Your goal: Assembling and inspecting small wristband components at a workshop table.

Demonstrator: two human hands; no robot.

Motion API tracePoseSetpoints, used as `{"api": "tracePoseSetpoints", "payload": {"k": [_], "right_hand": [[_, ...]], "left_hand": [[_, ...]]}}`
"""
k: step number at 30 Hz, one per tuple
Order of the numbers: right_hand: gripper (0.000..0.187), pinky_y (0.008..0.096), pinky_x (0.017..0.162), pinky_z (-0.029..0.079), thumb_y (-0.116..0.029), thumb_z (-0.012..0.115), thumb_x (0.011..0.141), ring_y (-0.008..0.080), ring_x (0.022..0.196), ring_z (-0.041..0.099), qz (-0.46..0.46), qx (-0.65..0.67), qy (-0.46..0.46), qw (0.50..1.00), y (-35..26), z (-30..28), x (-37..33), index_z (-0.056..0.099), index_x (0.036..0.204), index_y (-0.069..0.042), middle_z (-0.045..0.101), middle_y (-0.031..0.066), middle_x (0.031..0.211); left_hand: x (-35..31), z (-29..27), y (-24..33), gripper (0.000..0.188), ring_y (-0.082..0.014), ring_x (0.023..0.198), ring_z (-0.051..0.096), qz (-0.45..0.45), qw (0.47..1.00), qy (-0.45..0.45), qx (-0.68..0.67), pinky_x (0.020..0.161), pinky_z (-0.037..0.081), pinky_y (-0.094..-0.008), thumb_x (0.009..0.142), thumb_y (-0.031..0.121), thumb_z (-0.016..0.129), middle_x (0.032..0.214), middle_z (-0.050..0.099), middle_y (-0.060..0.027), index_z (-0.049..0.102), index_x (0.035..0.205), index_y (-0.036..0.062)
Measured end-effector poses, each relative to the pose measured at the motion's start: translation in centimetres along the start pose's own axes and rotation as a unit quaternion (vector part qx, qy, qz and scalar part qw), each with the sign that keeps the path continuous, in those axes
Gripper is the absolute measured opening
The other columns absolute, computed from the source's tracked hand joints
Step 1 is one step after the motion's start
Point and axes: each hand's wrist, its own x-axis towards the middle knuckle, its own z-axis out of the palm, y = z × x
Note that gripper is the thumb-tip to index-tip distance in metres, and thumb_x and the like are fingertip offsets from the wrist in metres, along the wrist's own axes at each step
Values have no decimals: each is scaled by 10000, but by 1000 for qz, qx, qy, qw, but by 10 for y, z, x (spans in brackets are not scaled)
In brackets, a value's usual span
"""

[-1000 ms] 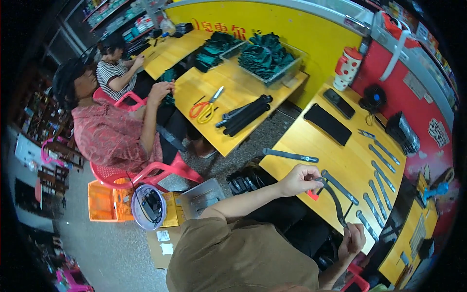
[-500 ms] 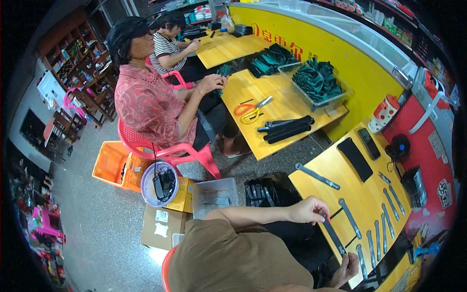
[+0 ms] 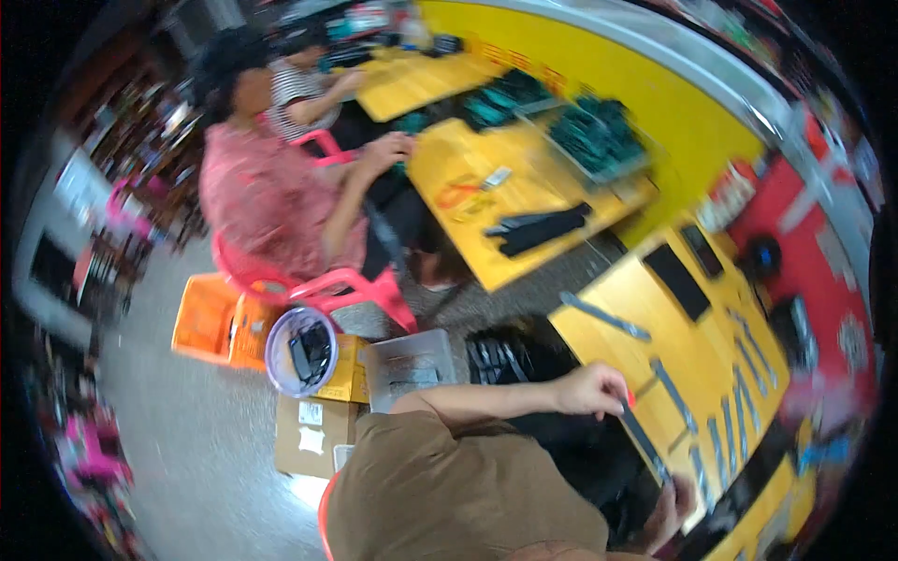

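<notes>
At the near edge of the desk (image 3: 655,338), a dark strap (image 3: 644,441) slants between two hands: the left hand (image 3: 589,389) pinches its upper end, while the right hand's (image 3: 670,512) blurred fingers grip the lower. Grey strips (image 3: 673,395) lie beyond it.

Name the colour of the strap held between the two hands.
The strap looks dark grey to black, best seen in the head view.

A plain brown top (image 3: 458,491) has a short left sleeve (image 3: 404,436).
</notes>
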Motion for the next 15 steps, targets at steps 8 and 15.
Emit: {"api": "tracePoseSetpoints", "payload": {"k": [8, 15], "right_hand": [[190, 205, 723, 456, 93, 636, 807, 77, 806, 570, -1, -7, 147, 989, 10, 29, 19, 654, 990, 45, 629, 20, 907], [183, 214, 644, 434, 72, 653, 815, 78, 722, 527, -35, -65, 238, 969, 33, 33, 38, 617, 990, 30, 595, 27, 832]], "left_hand": [[6, -10, -8, 107, -98, 563, 625, -112, 990, 90, 10, 429, 442, -178, 854, 15, 668, 788, 691, -87, 674, 955, -21], [48, 2, -20, 112, -75, 550, 600, -97, 988, 115, 46, 418, 395, -161, 851, -1, 671, 761, 664, -39, 676, 962, -12]]}}
